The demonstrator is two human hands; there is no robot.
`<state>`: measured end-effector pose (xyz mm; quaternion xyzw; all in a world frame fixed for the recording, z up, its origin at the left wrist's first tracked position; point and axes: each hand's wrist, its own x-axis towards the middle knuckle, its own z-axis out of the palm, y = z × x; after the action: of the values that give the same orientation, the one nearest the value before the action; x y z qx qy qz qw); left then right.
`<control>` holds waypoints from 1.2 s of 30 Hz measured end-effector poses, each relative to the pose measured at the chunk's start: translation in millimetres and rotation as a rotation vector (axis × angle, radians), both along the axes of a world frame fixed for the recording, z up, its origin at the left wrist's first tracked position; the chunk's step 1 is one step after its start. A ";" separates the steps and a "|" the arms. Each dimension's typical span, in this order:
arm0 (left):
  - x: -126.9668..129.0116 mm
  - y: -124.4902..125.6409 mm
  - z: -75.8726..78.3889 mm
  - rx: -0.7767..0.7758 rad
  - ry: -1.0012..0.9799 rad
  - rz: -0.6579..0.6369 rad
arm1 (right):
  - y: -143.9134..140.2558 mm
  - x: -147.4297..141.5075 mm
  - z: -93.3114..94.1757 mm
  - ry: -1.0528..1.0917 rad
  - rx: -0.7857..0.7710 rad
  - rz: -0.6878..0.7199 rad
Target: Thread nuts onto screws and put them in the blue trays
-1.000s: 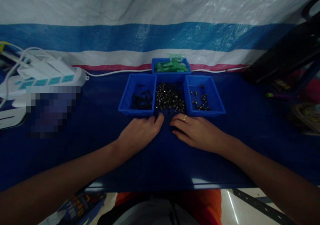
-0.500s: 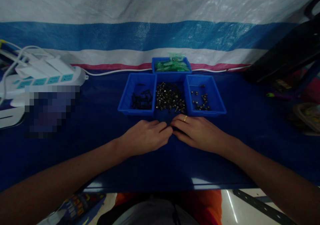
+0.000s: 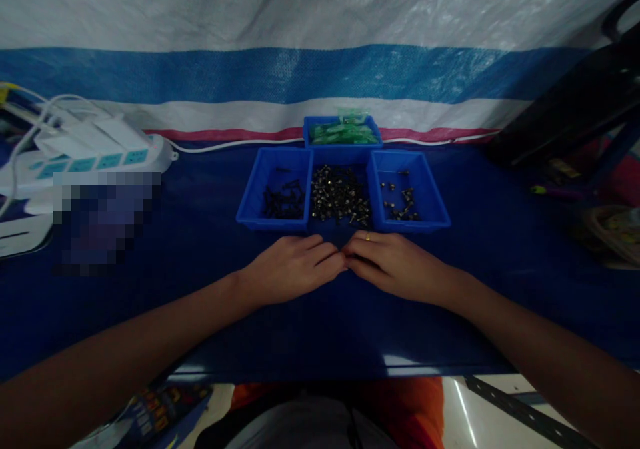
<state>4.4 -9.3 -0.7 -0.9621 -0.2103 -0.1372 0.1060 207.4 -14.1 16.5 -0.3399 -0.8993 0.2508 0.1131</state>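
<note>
My left hand (image 3: 303, 268) and my right hand (image 3: 387, 262) meet fingertip to fingertip just in front of the bins. Both have their fingers curled and pinched together; whatever lies between the tips is too small or hidden to make out. A ring sits on a finger of the right hand. Beyond them, a pile of small dark metal fasteners (image 3: 340, 194) lies between two blue bins. The left bin (image 3: 246, 199) holds thin black screw-like pieces (image 3: 284, 202). Several shiny small metal parts (image 3: 406, 202) lie in the right bin (image 3: 436, 199).
Behind stands another blue bin (image 3: 345, 146) with green plastic packets (image 3: 343, 131). A white power strip (image 3: 160, 154) with cables is at the left, beside a blurred-out patch. At the right are a dark bulky object (image 3: 560, 109) and a round container (image 3: 613, 236). The table's front edge (image 3: 320, 376) runs near my body.
My two hands stay together at the fingertips, with only slight shifts of the fingers. The camera view has moved a little; the bins and their contents look the same.
</note>
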 end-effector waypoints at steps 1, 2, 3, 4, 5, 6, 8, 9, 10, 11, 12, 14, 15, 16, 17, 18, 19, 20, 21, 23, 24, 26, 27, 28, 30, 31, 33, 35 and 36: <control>-0.6 0.1 0.5 0.021 0.000 -0.016 | 0.4 -0.1 0.5 0.032 -0.027 -0.003; -1.1 0.0 1.2 0.040 0.000 -0.030 | 0.8 -0.2 1.1 0.063 -0.057 -0.005; -1.6 -0.1 2.1 0.055 -0.004 -0.041 | 1.2 -0.3 1.7 0.096 -0.090 -0.008; -1.9 -0.4 3.0 0.065 -0.013 -0.047 | 1.6 -0.3 2.3 0.126 -0.126 -0.014; -2.0 -0.6 3.8 0.071 -0.025 -0.049 | 1.8 -0.2 2.8 0.152 -0.168 -0.023; -2.0 -0.8 4.2 0.072 -0.037 -0.046 | 1.9 -0.1 3.1 0.176 -0.216 -0.034; -1.5 -1.1 4.3 0.065 -0.057 -0.026 | 1.7 0.3 3.2 0.215 -0.316 -0.067; -1.1 -1.2 3.9 0.059 -0.064 -0.014 | 1.5 0.5 3.0 0.229 -0.359 -0.085; -0.7 -1.2 3.5 0.051 -0.071 -0.001 | 1.2 0.7 2.8 0.238 -0.393 -0.102; -0.3 -1.1 3.1 0.042 -0.078 0.011 | 1.0 0.9 2.5 0.244 -0.418 -0.117; -0.1 -0.9 2.7 0.032 -0.085 0.022 | 0.8 0.9 2.4 0.247 -0.433 -0.129; 0.2 -0.2 2.4 0.005 -0.095 0.040 | 0.7 0.8 2.4 0.255 -0.446 -0.144; 0.2 0.2 2.3 -0.011 -0.095 0.047 | 0.8 0.7 2.6 0.261 -0.447 -0.150; 0.2 0.7 2.4 -0.027 -0.092 0.052 | 0.9 0.6 2.7 0.268 -0.445 -0.155; 0.1 1.3 2.4 -0.042 -0.089 0.054 | 1.0 0.4 2.8 0.275 -0.445 -0.159; 0.0 1.7 2.4 -0.055 -0.084 0.054 | 1.0 0.3 2.7 0.281 -0.449 -0.161; 0.0 2.2 2.3 -0.064 -0.079 0.052 | 1.0 0.3 2.5 0.286 -0.458 -0.161; -0.1 2.5 2.2 -0.069 -0.077 0.050 | 1.0 0.3 2.1 0.292 -0.473 -0.162; -0.1 2.7 2.1 -0.073 -0.074 0.049 | 0.8 0.4 1.7 0.298 -0.488 -0.163; -0.1 2.9 1.8 -0.073 -0.076 0.046 | 0.4 0.8 0.6 0.306 -0.518 -0.164; -0.1 3.0 1.7 -0.072 -0.078 0.044 | 0.3 1.1 0.2 0.310 -0.529 -0.163; -0.2 3.1 1.4 -0.065 -0.077 0.034 | 0.1 1.6 -0.3 0.321 -0.547 -0.158; -0.3 3.2 1.3 -0.057 -0.077 0.027 | 0.1 1.8 -0.3 0.328 -0.556 -0.155; -0.5 3.4 1.1 -0.048 -0.076 0.017 | 0.3 1.9 -0.1 0.336 -0.566 -0.152; -0.9 3.8 0.8 -0.032 -0.075 -0.007 | 0.8 1.6 0.8 0.346 -0.584 -0.147; -1.1 3.9 0.6 -0.028 -0.075 -0.018 | 1.2 1.3 1.5 0.348 -0.586 -0.143; -1.4 3.9 0.6 -0.030 -0.075 -0.030 | 1.7 0.5 3.0 0.345 -0.567 -0.126; -1.4 3.8 1.2 -0.043 -0.081 -0.025 | 1.0 0.3 4.1 0.346 -0.473 -0.119; -1.3 3.7 1.6 -0.049 -0.083 -0.020 | -0.2 0.7 4.4 0.355 -0.381 -0.125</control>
<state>3.1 -5.6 0.9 -0.9600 -0.2080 -0.1728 0.0723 208.1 -14.3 20.8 -0.3607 -0.7792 0.4638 0.2182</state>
